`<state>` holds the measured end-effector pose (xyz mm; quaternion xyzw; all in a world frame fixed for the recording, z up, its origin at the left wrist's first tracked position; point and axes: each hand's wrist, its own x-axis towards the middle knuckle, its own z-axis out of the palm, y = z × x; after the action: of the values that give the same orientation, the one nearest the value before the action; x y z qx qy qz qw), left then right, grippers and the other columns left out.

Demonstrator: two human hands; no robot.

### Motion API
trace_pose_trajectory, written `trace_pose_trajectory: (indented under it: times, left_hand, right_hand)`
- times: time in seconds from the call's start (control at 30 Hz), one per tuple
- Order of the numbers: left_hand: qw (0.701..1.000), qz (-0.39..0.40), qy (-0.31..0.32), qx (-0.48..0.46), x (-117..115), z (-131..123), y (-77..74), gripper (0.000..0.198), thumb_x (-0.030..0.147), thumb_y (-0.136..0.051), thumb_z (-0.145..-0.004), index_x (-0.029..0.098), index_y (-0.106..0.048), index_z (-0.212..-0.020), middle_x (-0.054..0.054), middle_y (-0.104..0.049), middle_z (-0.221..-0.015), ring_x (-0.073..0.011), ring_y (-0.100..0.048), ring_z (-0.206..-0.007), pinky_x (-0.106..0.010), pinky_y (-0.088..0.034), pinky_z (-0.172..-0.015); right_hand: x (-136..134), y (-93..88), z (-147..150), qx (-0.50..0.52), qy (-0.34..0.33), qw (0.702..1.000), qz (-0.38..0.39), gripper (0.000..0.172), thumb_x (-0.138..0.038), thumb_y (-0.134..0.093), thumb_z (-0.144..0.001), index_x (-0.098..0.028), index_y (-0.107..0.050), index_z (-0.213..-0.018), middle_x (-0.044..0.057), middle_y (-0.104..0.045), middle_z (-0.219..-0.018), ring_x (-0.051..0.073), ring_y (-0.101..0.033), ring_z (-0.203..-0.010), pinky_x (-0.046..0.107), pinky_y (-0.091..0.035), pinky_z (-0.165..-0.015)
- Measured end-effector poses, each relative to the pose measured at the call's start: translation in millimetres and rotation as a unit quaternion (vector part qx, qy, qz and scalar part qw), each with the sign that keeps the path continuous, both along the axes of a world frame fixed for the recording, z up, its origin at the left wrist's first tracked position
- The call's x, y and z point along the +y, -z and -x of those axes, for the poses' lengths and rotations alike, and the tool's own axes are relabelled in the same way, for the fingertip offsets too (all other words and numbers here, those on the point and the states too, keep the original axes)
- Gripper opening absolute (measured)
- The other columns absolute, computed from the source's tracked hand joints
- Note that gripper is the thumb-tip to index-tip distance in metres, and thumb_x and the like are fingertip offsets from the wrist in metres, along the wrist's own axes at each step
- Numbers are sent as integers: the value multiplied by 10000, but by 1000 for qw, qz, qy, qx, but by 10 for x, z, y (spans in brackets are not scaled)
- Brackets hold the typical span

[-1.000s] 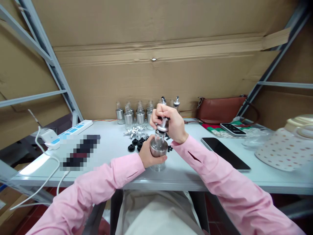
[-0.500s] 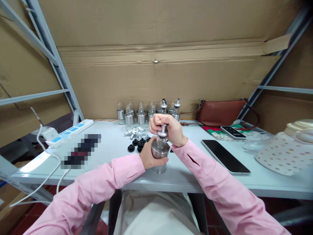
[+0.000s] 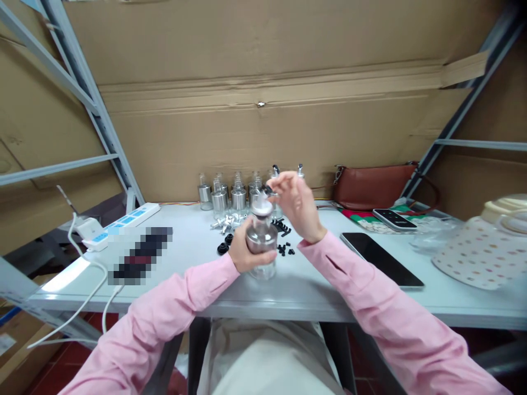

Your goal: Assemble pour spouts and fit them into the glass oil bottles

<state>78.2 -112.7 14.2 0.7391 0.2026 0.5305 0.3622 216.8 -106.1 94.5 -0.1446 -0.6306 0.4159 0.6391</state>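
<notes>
My left hand (image 3: 249, 249) wraps round a clear glass bottle (image 3: 263, 269) with a metal band, holding it upright low over the table's front part. A pour spout (image 3: 262, 206) with a pale, blurred collar sits in the bottle's neck. On its top is a small black cap (image 3: 267, 190), where the bent fingertips of my right hand (image 3: 298, 206) meet. Behind the hands are black ringed stoppers (image 3: 223, 248), silvery spouts (image 3: 226, 222) and small black parts (image 3: 283, 249), partly hidden by the left hand and bottle.
Several similar bottles (image 3: 220, 203) stand in rows by the cardboard wall (image 3: 185, 148). At right are a tablet (image 3: 379, 258), a phone-like device (image 3: 394, 219), a brown bag (image 3: 370, 186) and a dotted cover (image 3: 473, 252). A power strip (image 3: 127, 219) with cables lies left.
My right hand has loosened its fist round the spout and risen, its fingertips now at the cap. My left hand and the bottle have shifted slightly left and up.
</notes>
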Motion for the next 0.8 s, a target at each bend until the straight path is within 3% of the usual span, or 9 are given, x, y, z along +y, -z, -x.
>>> trace_pose_trajectory:
  times: [0.13, 0.23, 0.33, 0.43, 0.5, 0.57, 0.67, 0.8]
  left_hand:
    - [986, -67, -118, -100, 301, 312, -269, 531, 460, -706, -577, 183, -426, -932, -5, -562, -772, -163, -589, -659, -318, -481, -644]
    - [934, -108, -322, -108, 628, 684, -356, 516, 439, -726, -545, 178, -424, -873, 14, -517, -768, -154, -564, -703, -309, -471, -704]
    - [872, -93, -473, -85, 915, 1053, -282, 503, 370, -742, -520, 173, -426, -858, 2, -510, -807, -169, -547, -780, -321, -453, -792]
    - [837, -24, -544, -58, 1117, 1306, -111, 538, 322, -750, -517, 173, -412, -908, -19, -520, -851, -195, -548, -830, -351, -439, -842]
    - [830, 9, -556, -37, 1214, 1392, 4, 571, 340, -750, -534, 179, -391, -949, -38, -527, -900, -212, -548, -885, -369, -427, -877]
    - [841, 23, -541, -14, 1290, 1424, 97, 583, 360, -733, -573, 184, -362, -986, -57, -529, -950, -217, -548, -926, -376, -413, -906]
    - [868, 28, -495, 26, 1376, 1408, 193, 588, 373, -692, -635, 167, -319, -1039, -104, -515, -1037, -226, -534, -991, -381, -387, -945]
    - [892, 45, -447, 52, 1458, 1350, 287, 603, 354, -620, -713, 103, -267, -1134, -189, -454, -1172, -243, -484, -1105, -387, -341, -1002]
  right_hand:
    - [309, 97, -316, 33, 153, 988, 4, 338, -565, -441, -782, -232, -387, -802, -31, -487, -698, 89, -505, -578, 218, -408, -533]
    - [509, 294, -499, -10, 234, 970, 59, 324, -546, -422, -795, -225, -374, -787, -34, -480, -648, 86, -484, -537, 211, -389, -518]
    - [597, 443, -609, -70, 293, 946, 123, 276, -492, -391, -810, -218, -362, -787, -25, -473, -643, 88, -471, -534, 216, -396, -538]
    - [609, 489, -693, -167, 327, 923, 110, 227, -432, -393, -799, -206, -385, -776, -9, -484, -644, 100, -459, -556, 230, -395, -562]
    - [612, 496, -745, -283, 302, 905, 98, 203, -393, -444, -758, -190, -433, -751, -2, -500, -628, 104, -450, -564, 233, -381, -561]
    - [620, 508, -791, -417, 210, 874, 135, 190, -353, -507, -693, -169, -487, -733, -3, -509, -599, 95, -431, -531, 229, -359, -527]
    - [628, 531, -850, -554, 69, 802, 212, 202, -308, -572, -614, -143, -552, -730, -4, -523, -575, 73, -404, -468, 219, -326, -467]
    - [616, 538, -911, -625, 44, 747, 223, 253, -310, -616, -567, -133, -622, -747, 14, -576, -622, 80, -430, -488, 213, -308, -443]
